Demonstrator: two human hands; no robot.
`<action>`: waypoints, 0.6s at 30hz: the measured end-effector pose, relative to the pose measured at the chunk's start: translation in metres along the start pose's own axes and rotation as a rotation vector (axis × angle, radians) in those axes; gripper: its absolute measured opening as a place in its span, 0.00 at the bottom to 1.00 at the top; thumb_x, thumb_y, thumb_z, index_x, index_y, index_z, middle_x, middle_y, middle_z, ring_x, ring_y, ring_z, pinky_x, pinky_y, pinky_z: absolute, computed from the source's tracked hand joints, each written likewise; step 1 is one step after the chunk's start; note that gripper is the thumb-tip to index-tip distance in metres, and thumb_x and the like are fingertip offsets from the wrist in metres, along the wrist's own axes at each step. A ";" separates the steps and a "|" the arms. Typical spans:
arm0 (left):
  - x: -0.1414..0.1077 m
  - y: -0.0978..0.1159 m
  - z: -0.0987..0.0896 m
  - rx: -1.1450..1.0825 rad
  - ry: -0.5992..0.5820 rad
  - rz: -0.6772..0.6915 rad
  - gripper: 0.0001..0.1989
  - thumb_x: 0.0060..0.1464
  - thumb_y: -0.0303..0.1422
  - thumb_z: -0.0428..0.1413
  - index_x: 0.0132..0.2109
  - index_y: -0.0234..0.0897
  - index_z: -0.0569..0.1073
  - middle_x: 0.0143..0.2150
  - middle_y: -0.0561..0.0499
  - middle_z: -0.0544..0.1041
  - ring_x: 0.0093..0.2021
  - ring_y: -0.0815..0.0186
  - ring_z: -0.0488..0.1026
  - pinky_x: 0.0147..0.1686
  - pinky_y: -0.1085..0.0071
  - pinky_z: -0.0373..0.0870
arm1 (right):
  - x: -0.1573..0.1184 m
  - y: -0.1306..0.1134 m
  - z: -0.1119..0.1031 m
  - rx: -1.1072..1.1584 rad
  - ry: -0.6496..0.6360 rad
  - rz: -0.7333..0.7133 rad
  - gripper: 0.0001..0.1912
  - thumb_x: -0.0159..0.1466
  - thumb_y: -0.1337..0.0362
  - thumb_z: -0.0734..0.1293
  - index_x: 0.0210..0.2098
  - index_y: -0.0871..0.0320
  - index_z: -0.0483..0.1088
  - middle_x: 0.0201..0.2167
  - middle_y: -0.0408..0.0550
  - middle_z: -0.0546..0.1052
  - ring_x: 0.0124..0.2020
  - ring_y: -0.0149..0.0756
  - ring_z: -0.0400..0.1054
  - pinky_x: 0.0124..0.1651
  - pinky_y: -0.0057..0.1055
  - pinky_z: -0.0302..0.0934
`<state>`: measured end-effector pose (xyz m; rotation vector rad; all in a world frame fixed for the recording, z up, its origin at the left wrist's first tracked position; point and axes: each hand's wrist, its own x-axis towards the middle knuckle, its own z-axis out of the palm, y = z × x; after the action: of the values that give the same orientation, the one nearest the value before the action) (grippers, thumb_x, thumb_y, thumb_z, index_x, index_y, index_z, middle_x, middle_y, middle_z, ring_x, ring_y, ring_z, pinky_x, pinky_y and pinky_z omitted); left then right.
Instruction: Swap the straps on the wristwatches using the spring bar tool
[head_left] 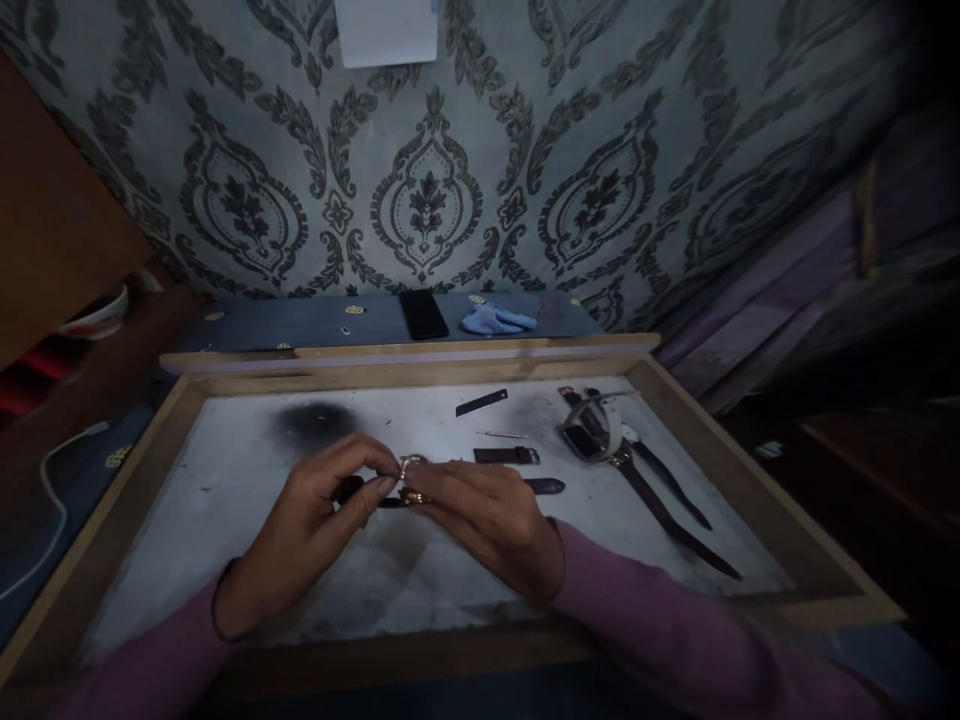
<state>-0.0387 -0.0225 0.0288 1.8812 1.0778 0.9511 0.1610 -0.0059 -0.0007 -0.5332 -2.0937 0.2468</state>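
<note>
A small round watch case (412,464) is pinched between my two hands above the white bottom of a wooden tray. My left hand (315,515) closes thumb and forefinger on its left edge. From the right, my right hand (484,510) has its fingers pressed together on the case and wears a gold ring. Dark strap pieces show partly under my fingers; whether they join the case is hidden. Just beyond my right hand lie a short brown watch strap (506,456) and the tip of a darker strap (546,487). A thin metal tool (502,434) lies behind them.
A black blade-like strip (481,403) lies farther back. Several watches (592,435) are heaped at the tray's right, long straps trailing forward. The wooden rim (420,352) surrounds the work area. Behind it are a black phone (423,314) and a blue cloth (498,318), against the patterned wall.
</note>
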 end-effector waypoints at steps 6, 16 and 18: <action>-0.003 0.002 0.005 0.129 0.093 0.108 0.06 0.63 0.25 0.51 0.38 0.37 0.72 0.37 0.51 0.73 0.38 0.67 0.71 0.37 0.73 0.67 | 0.001 -0.001 0.000 0.004 0.037 0.033 0.08 0.66 0.70 0.66 0.45 0.65 0.71 0.36 0.54 0.81 0.37 0.34 0.78 0.40 0.26 0.75; -0.003 0.000 0.008 0.137 0.030 0.137 0.11 0.63 0.22 0.51 0.46 0.42 0.71 0.41 0.53 0.72 0.41 0.68 0.70 0.39 0.73 0.67 | 0.000 0.001 0.000 0.019 0.058 0.031 0.07 0.65 0.71 0.66 0.43 0.65 0.72 0.36 0.57 0.81 0.39 0.37 0.78 0.40 0.30 0.76; -0.003 -0.001 0.007 0.126 0.017 0.150 0.11 0.63 0.22 0.52 0.46 0.43 0.71 0.40 0.54 0.72 0.40 0.68 0.71 0.39 0.74 0.67 | 0.000 0.002 0.000 0.020 0.057 0.014 0.07 0.65 0.71 0.67 0.42 0.66 0.72 0.36 0.58 0.81 0.39 0.37 0.78 0.41 0.30 0.75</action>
<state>-0.0336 -0.0263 0.0240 2.0846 1.0385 1.0051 0.1613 -0.0045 -0.0015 -0.5375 -2.0311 0.2580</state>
